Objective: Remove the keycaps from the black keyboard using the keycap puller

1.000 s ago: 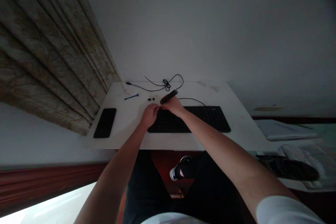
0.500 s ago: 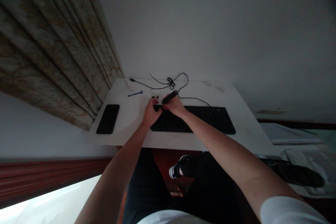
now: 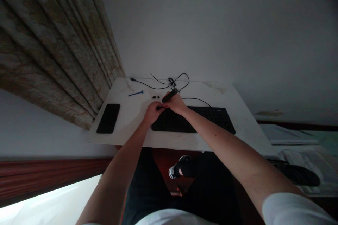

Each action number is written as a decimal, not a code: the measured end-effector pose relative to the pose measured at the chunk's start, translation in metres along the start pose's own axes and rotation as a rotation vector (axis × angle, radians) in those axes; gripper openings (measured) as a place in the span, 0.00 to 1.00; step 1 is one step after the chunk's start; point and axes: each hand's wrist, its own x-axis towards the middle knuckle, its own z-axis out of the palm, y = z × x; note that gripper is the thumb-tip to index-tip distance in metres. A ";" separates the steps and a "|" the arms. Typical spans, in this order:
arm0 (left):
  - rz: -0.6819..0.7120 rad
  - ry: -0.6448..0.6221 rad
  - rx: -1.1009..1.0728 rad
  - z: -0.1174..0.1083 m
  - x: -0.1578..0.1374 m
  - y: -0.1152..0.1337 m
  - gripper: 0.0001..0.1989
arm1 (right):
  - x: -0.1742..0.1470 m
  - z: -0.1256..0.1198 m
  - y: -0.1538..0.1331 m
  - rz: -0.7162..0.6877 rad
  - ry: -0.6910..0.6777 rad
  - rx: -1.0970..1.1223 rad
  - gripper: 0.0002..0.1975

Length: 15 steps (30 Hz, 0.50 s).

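Observation:
A black keyboard (image 3: pixel 174 123) lies near the table's front edge. At its upper left corner my left hand (image 3: pixel 153 112) is closed, thumb and fingers brought together; what they pinch, if anything, is hidden. My right hand (image 3: pixel 175 103) grips a thick black pen-shaped tool (image 3: pixel 170 95), tilted with its upper end to the right. The fingertips of both hands meet over the keyboard's top left keys. Just beyond them sit two small black pieces (image 3: pixel 154 97), which look like keycaps.
A black phone (image 3: pixel 108 118) lies at the table's left side. Behind it is a thin blue tool (image 3: pixel 136 93). The keyboard's black cable (image 3: pixel 155 88) loops along the back by the wall. A patterned curtain (image 3: pixel 66 42) hangs on the left.
My left fingers have drawn in toward my right fingertips, uncovering the two small black pieces. The pen-shaped tool has shifted slightly left with my right hand.

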 end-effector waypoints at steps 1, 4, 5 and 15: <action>-0.004 0.004 -0.002 0.000 0.000 0.000 0.06 | 0.002 -0.002 -0.008 -0.024 0.013 -0.016 0.07; -0.008 0.017 0.007 0.000 -0.002 0.002 0.05 | 0.011 -0.005 -0.034 -0.074 0.011 -0.068 0.08; -0.010 0.023 0.011 0.000 -0.002 0.003 0.05 | 0.013 -0.006 -0.041 -0.075 0.004 -0.071 0.08; -0.146 0.246 -0.089 -0.001 -0.002 -0.003 0.09 | -0.020 -0.080 0.036 0.078 0.304 0.183 0.13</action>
